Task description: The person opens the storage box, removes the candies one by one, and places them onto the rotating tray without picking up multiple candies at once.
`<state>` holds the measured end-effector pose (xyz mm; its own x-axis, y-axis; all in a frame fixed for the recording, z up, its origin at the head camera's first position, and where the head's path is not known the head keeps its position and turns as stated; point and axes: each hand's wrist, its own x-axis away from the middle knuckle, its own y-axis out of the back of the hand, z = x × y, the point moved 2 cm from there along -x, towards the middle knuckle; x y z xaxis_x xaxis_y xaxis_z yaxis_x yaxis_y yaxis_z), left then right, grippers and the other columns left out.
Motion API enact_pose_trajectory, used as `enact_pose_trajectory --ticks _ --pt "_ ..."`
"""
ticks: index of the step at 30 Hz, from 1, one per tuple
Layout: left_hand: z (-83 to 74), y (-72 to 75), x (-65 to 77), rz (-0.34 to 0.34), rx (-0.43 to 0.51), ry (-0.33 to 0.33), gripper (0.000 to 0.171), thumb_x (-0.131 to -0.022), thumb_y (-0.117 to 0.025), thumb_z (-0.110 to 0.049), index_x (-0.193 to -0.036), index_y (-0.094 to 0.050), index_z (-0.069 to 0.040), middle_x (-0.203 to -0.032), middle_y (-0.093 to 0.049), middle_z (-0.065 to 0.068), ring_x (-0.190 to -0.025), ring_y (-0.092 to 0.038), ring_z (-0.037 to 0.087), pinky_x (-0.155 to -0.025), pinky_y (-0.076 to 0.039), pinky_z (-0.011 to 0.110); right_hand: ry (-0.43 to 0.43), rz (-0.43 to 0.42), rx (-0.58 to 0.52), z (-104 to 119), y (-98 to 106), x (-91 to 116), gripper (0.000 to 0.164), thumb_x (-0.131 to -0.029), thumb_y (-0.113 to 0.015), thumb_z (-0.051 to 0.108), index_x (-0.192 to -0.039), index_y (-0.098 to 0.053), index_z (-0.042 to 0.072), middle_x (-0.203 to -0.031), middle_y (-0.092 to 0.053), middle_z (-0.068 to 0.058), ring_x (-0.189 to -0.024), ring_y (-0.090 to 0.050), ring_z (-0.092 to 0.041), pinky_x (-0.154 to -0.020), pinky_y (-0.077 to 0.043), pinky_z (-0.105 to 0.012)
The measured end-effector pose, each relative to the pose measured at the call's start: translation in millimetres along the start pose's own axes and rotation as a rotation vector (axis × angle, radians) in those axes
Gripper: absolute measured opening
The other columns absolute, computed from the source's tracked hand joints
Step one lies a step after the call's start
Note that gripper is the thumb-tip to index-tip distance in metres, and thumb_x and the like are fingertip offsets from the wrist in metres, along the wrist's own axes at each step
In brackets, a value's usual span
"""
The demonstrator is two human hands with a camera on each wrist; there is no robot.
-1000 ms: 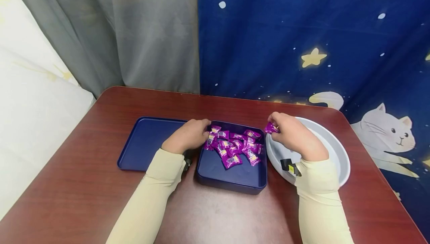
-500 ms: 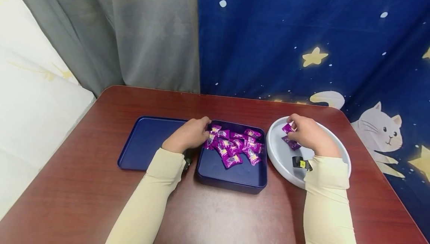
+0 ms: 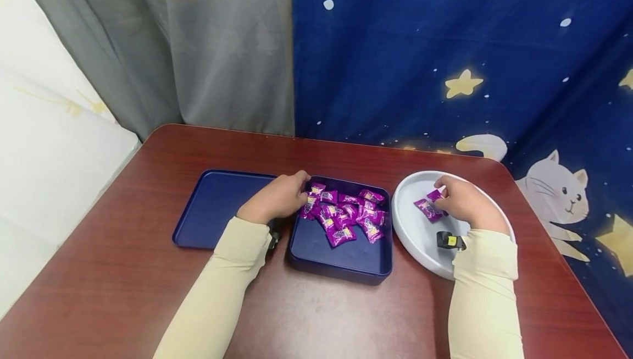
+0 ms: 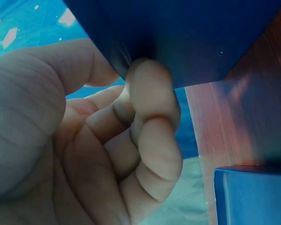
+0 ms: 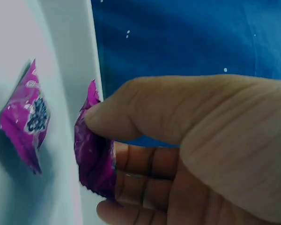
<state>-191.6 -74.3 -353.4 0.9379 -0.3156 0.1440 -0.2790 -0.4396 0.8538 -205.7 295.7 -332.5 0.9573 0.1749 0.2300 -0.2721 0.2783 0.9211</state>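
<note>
My left hand (image 3: pixel 277 198) grips the left wall of a dark blue box (image 3: pixel 341 265) near its far corner; in the left wrist view thumb and curled fingers meet at the box's edge. Inside the box lie several purple wrapped candies (image 3: pixel 341 236), mostly toward the back. Over the round white tray (image 3: pixel 415 249), my right hand (image 3: pixel 464 203) pinches one purple wrapped candy (image 5: pixel 91 154) between thumb and fingers. A second candy (image 5: pixel 30 117), printed with dark berries, lies on the tray just beside it.
A flat dark blue lid (image 3: pixel 212 210) lies left of the box, partly behind my left hand. Beyond the far edge of the reddish-brown table (image 3: pixel 306 320) hang a grey curtain (image 3: pixel 232 45) and a blue star-patterned curtain (image 3: pixel 395 56).
My right hand has moved right from the gap between box and tray to above the tray, still with a candy. One candy on the tray came into sight. My left hand stays put.
</note>
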Motion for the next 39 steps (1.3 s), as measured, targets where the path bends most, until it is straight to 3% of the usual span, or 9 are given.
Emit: enact_pose_trajectory --ticks 8,16,29,33,39 --pt "-0.7 -1.0 0.3 -0.005 -0.002 0.020 0.044 -0.091 -0.054 -0.019 -0.132 -0.044 -0.008 -0.110 -0.062 0.012 -0.084 -0.055 0.021 -0.084 -0.051 0.042 -0.041 0.066 -0.028 -8.6 -5.5 -3.6 0.042 -0.081 -0.062 0.012 -0.118 -0.051 -0.006 -0.091 -0.061 -0.019 -0.073 -0.055 -0.025 -0.063 -0.046 -0.039" --pt "0.2 -1.7 -0.3 -0.010 -0.008 0.025 0.043 -0.091 -0.054 -0.019 -0.132 -0.045 -0.009 -0.111 -0.062 0.012 -0.085 -0.055 0.021 -0.084 -0.051 0.042 -0.044 0.081 -0.033 -12.0 -10.0 -7.2 0.041 -0.081 -0.060 0.009 -0.117 -0.050 -0.008 -0.083 -0.061 -0.015 -0.066 -0.056 -0.020 -0.064 -0.044 -0.039" --pt "-0.1 -3.3 -0.9 0.003 -0.007 0.023 0.045 -0.091 -0.053 -0.020 -0.133 -0.042 -0.009 -0.107 -0.062 0.012 -0.083 -0.055 0.021 -0.081 -0.051 0.041 -0.041 0.089 -0.036 -13.4 -12.2 -8.6 0.041 -0.080 -0.059 0.006 -0.116 -0.050 -0.009 -0.087 -0.061 -0.019 -0.068 -0.056 -0.022 -0.063 -0.044 -0.039" --pt "0.0 -4.4 -1.2 -0.002 -0.012 0.021 0.045 -0.091 -0.053 -0.019 -0.133 -0.042 -0.008 -0.104 -0.062 0.011 -0.083 -0.055 0.021 -0.081 -0.051 0.041 -0.018 0.064 -0.035 -13.4 -11.3 -7.7 0.041 -0.079 -0.058 0.005 -0.116 -0.050 -0.010 -0.091 -0.061 -0.023 -0.075 -0.056 -0.027 -0.068 -0.045 -0.043" --pt "-0.8 -3.5 -0.1 -0.006 -0.010 0.018 0.044 -0.091 -0.053 -0.019 -0.133 -0.042 -0.008 -0.103 -0.061 0.011 -0.081 -0.055 0.021 -0.079 -0.051 0.040 0.004 0.018 0.000 -11.7 -8.6 -6.2 0.047 -0.081 -0.059 0.009 -0.122 -0.048 -0.011 -0.113 -0.055 -0.036 -0.100 -0.052 -0.044 -0.089 -0.040 -0.060"
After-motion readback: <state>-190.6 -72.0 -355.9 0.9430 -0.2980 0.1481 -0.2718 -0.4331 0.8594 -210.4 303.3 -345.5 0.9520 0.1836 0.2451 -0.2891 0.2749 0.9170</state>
